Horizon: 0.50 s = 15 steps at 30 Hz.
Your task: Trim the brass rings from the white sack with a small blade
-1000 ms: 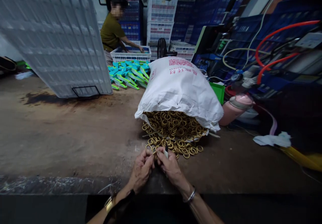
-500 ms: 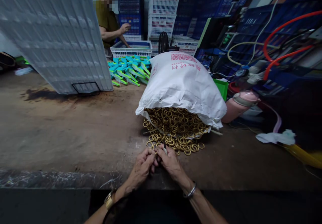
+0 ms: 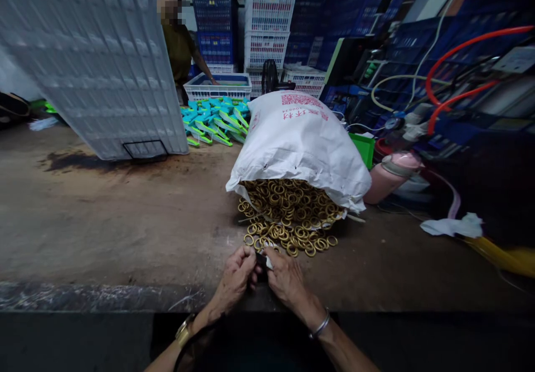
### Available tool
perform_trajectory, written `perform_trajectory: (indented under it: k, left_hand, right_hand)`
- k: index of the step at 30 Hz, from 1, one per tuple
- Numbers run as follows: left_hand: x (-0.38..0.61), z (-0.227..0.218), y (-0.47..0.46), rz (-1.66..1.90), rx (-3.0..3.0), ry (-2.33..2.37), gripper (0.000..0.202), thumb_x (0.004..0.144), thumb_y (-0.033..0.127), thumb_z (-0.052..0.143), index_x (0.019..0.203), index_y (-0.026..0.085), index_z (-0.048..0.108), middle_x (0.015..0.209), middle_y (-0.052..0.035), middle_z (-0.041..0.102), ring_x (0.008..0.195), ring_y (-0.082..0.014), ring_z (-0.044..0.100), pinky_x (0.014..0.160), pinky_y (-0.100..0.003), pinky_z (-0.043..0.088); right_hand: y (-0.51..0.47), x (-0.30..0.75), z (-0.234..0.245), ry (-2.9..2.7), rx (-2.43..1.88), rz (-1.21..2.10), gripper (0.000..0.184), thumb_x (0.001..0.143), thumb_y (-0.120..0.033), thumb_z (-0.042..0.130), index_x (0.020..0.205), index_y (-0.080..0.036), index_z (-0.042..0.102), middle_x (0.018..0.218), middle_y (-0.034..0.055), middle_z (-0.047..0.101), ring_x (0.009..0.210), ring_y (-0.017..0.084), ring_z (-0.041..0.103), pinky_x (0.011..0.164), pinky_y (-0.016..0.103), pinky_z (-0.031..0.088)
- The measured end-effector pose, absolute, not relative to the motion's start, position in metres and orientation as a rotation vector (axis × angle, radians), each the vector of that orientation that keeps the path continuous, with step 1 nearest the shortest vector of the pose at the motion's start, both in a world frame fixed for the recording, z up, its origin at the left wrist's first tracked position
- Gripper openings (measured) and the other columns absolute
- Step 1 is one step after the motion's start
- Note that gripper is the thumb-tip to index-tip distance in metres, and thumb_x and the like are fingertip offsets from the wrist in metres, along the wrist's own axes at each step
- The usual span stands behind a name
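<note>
The right hand (image 3: 290, 280) is gripping a black-and-white tool (image 3: 268, 263); the left hand (image 3: 234, 277) is meeting its black end — holding what, I cannot tell. Gold-coloured rings (image 3: 292, 248) are lying at 1 o'clock.

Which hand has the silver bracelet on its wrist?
The bare right hand: a silver metal bracelet circles its wrist, while the left hand wears a gold-coloured band.

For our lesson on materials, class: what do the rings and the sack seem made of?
Rings: probably metal, perhaps brass or brass-plated; their golden sheen suggests this. Sack: likely woven plastic, white and matte, judging by its stiff creases; the weave isn't clear.
</note>
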<state>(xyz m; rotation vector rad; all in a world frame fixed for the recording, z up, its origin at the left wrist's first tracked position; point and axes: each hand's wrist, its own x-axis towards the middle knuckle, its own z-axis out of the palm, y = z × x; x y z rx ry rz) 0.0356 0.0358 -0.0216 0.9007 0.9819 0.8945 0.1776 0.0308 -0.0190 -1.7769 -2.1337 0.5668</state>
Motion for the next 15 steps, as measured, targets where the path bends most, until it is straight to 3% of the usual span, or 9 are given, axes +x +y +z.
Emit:
perform_trajectory:
  k: [15]
  left_hand:
    - [0.031,-0.016,0.023,1.023,1.05,0.971,0.03,0.077,0.046,0.056,0.07,0.017,0.048,0.061,0.0036,0.05,0.048,-0.0063,0.044,0.047,-0.018,0.038]
  right_hand:
    - [0.036,0.178,-0.01,-2.265,-1.859,0.581,0.034,0.068,-0.007,0.042,0.097,-0.02,0.056,0.08,0.0049,0.063,0.074,0.017,0.056,0.059,0.025,0.028]
